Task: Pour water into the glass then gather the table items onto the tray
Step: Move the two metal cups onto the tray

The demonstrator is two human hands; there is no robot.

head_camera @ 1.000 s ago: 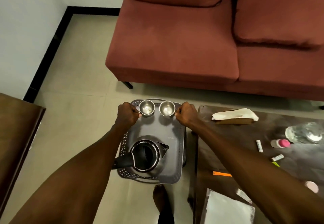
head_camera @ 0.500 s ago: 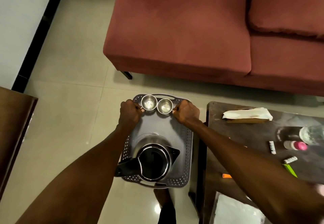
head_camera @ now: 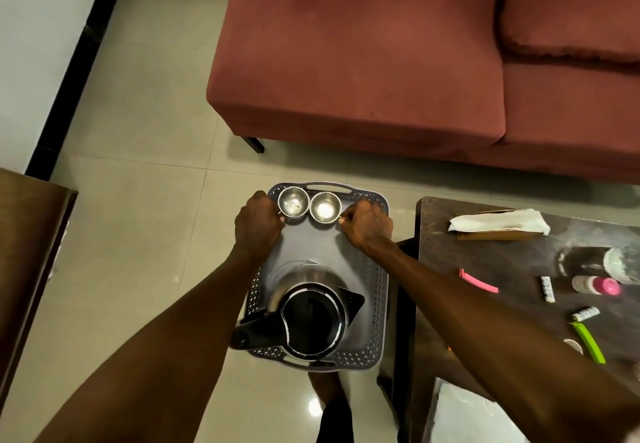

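A grey perforated tray sits low beside the dark table. On it stand a steel kettle with a black handle at the near end and two small steel cups at the far end. My left hand pinches the handle of the left cup. My right hand pinches the handle of the right cup. The cups stand upright, side by side, almost touching. A clear glass stands at the table's right edge, partly cut off.
On the table lie a tissue box, a pink-capped bottle, a pink strip, a green strip, small white tubes and white paper. A red sofa stands beyond the tray, a wooden surface at left. A foot is under the tray.
My hands stay on the two cup handles at the tray's far end. The view has shifted a little, so the tray sits lower and the table further right.
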